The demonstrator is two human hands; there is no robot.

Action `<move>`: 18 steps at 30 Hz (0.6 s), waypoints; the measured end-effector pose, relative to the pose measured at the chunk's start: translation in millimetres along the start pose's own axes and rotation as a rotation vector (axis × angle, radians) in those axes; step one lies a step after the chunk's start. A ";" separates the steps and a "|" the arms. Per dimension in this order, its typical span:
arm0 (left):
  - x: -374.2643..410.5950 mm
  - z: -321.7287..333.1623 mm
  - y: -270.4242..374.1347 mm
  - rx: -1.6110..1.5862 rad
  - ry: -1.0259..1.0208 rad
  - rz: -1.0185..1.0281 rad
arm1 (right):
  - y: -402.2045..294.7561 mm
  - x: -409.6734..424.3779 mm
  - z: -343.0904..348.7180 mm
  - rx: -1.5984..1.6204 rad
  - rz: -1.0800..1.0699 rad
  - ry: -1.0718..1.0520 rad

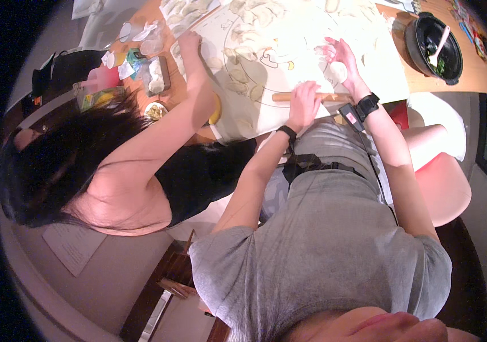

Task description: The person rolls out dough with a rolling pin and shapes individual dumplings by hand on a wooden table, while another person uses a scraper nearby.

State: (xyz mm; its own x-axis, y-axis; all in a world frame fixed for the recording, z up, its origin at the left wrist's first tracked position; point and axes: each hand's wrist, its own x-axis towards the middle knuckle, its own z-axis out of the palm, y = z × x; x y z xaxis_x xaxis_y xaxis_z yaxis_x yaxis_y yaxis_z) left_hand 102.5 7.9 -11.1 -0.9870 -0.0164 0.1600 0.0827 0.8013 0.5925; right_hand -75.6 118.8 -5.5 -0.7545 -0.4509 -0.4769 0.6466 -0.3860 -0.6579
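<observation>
A wooden rolling pin (284,97) lies across the near edge of a white printed mat (286,72). My left hand (303,102) rests at the pin's middle, palm down; whether its fingers close round the pin is unclear. Palm turned up, my right hand (342,57) is above the mat just beyond the pin's right part. A round piece of white dough (338,72) is against its palm side; glare hides whether the hand grips it. Several dumplings (239,77) sit on the mat left of my hands, and more are at its far side.
A person at my left reaches an arm (158,124) over the table. Near that arm are a plastic tray with white dough (156,77) and a small bowl of food (156,111). A black pot (431,49) with a light-handled utensil and chopped greens stands at right, near a pale chair (442,188).
</observation>
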 end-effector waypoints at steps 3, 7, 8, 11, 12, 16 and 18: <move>18.8 -1.3 8.6 -0.087 0.129 -0.058 | 12.5 -11.9 -4.8 0.268 0.112 0.036; 43.8 0.2 34.5 -0.384 0.065 -0.038 | 37.0 -8.7 -17.8 0.173 -0.067 0.393; 52.1 3.1 36.3 -0.456 0.120 0.051 | 40.1 -8.7 -13.6 0.078 -0.148 0.477; 51.0 20.2 24.6 -0.586 0.171 -0.040 | 37.9 -10.8 12.3 -0.026 -0.301 0.609; 54.4 16.8 34.1 -0.733 0.130 -0.158 | 37.5 -10.8 6.4 -0.022 -0.325 0.624; 66.6 19.5 47.6 -0.689 0.054 -0.353 | 32.2 -10.9 -5.6 0.129 -0.298 0.713; 117.1 46.9 61.9 -0.519 -0.101 -0.081 | 25.1 -17.9 -13.5 0.203 -0.250 0.632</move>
State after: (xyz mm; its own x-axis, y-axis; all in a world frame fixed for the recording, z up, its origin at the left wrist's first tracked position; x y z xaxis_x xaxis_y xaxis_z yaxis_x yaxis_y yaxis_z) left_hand -14.4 83.6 7.3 -0.9993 0.0124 0.0358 0.0378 0.3980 0.9166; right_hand -47.4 128.0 -21.3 -0.7640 0.2006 -0.6132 0.4072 -0.5874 -0.6994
